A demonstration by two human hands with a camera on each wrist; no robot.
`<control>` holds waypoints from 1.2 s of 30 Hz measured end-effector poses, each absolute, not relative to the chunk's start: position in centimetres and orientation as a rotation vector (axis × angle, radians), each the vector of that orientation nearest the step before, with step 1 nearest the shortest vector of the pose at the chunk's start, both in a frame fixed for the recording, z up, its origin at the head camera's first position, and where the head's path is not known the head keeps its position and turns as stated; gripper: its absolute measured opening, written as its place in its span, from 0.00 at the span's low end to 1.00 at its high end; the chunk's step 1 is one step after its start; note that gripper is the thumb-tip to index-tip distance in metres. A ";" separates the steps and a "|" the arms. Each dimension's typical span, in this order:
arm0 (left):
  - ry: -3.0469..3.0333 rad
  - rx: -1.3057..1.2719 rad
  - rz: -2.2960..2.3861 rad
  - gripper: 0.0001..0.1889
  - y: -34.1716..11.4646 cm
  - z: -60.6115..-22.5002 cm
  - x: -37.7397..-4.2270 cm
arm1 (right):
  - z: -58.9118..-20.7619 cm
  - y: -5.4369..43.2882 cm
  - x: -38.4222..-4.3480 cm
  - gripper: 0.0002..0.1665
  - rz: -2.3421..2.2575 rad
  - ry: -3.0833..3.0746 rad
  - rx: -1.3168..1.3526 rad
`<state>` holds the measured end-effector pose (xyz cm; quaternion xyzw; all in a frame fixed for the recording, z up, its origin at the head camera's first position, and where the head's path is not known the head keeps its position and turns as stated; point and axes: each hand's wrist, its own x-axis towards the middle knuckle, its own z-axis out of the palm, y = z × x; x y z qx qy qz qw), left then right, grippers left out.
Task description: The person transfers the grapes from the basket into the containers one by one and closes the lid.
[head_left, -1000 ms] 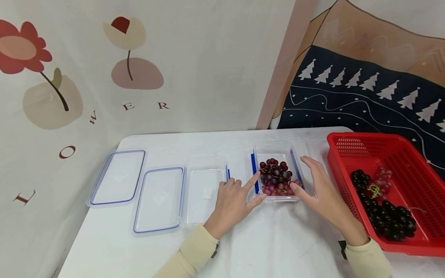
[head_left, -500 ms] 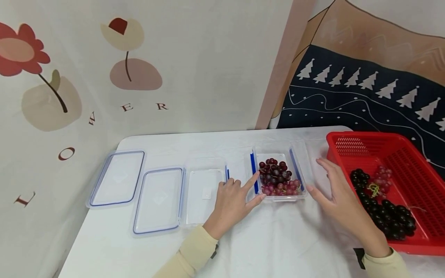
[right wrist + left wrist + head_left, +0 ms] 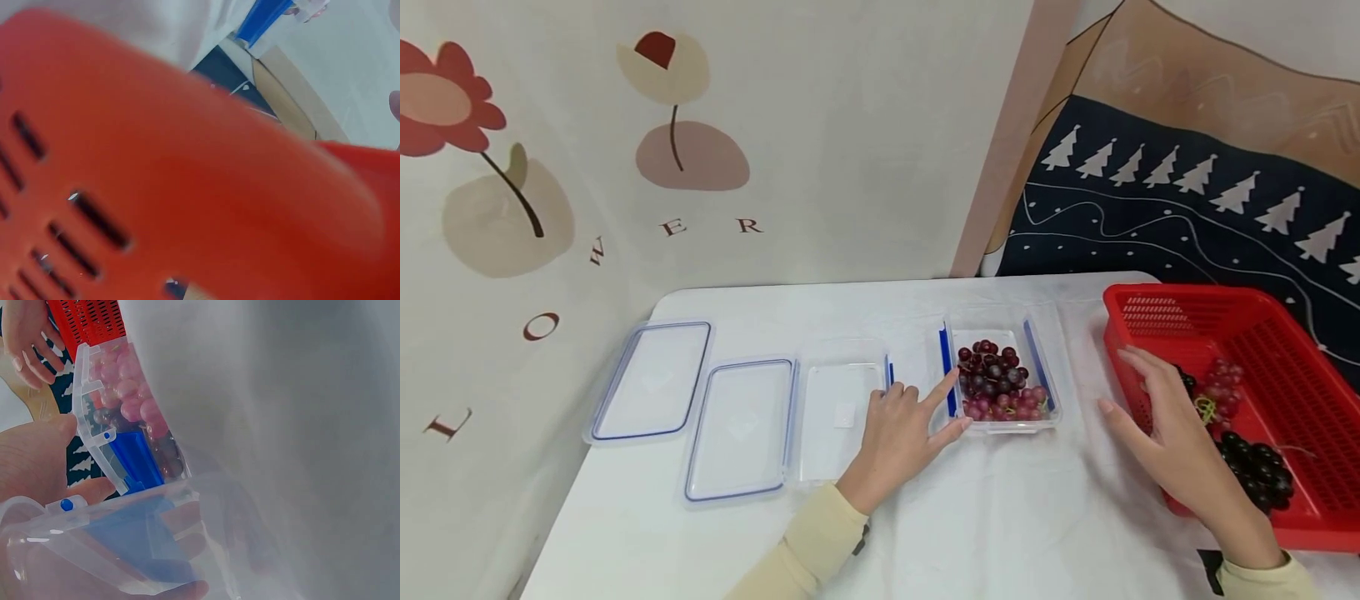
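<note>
A clear plastic container (image 3: 1011, 427) with blue side clips holds dark red grapes (image 3: 992, 371) and a pinker bunch of grapes (image 3: 1006, 406) along its near side. My left hand (image 3: 895, 442) touches the container's left rim with its extended index finger and thumb; the left wrist view shows these digits at the rim, beside the pink grapes (image 3: 128, 387). My right hand (image 3: 1183, 454) holds nothing, its fingers spread at the left side of the red basket (image 3: 1285, 350). In the basket lie black grapes (image 3: 1262, 475) and pink grapes (image 3: 1221, 387), partly hidden by that hand.
Left of the grape container stands a second clear container (image 3: 831, 417), with nothing seen inside. Two clear lids with blue seals, a nearer lid (image 3: 741, 429) and a farther lid (image 3: 655, 379), lie further left. A printed cloth (image 3: 850, 150) hangs behind the white table (image 3: 985, 533).
My right hand has moved away from the pink grapes in the container, rightward to the basket's left side. My left hand has stayed at the container's rim.
</note>
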<state>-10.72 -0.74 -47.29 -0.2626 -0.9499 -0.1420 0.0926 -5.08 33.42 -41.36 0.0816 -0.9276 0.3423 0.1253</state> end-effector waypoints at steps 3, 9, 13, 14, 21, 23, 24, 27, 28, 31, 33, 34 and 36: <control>-2.822 -0.783 -0.425 0.38 -0.7 -47.3 -10.7 | -41.4 34.1 -5.0 0.45 0.982 -2.703 0.217; -2.811 -0.777 -0.401 0.39 -0.7 -47.2 -10.7 | -41.6 35.8 -4.8 0.43 0.953 -2.670 0.201; -2.807 -0.764 -0.390 0.38 -0.7 -47.3 -10.7 | -41.6 37.1 -5.0 0.42 0.954 -2.671 0.188; -2.807 -0.762 -0.390 0.38 -0.7 -47.3 -10.7 | -41.6 37.4 -5.0 0.42 0.947 -2.678 0.183; -2.816 -0.762 -0.401 0.39 -0.7 -47.3 -10.6 | -42.2 39.2 -5.1 0.41 0.876 -2.708 0.168; -2.813 -0.764 -0.403 0.39 -0.6 -47.4 -10.6 | -42.2 39.5 -5.2 0.41 0.866 -2.709 0.168; -2.809 -0.765 -0.400 0.39 -0.6 -47.4 -10.6 | -42.2 39.7 -5.3 0.40 0.860 -2.711 0.165; -2.807 -0.764 -0.398 0.39 -0.6 -47.5 -10.7 | -42.1 40.3 -5.5 0.39 0.865 -2.728 0.146; -2.807 -0.761 -0.396 0.39 -0.6 -47.5 -10.7 | -42.1 40.5 -5.6 0.39 0.854 -2.739 0.133; -2.813 -0.760 -0.401 0.39 -0.6 -47.4 -10.7 | -42.1 41.2 -5.8 0.38 0.790 -2.768 0.081; -2.819 -0.761 -0.405 0.38 -0.6 -47.4 -10.7 | -42.1 41.7 -5.8 0.38 0.739 -2.788 0.039; -2.822 -0.762 -0.407 0.39 -0.6 -47.3 -10.7 | -42.1 42.0 -5.8 0.38 0.717 -2.796 0.014; -2.825 -0.762 -0.406 0.39 -0.6 -47.3 -10.7 | -42.1 42.4 -5.8 0.38 0.698 -2.808 -0.030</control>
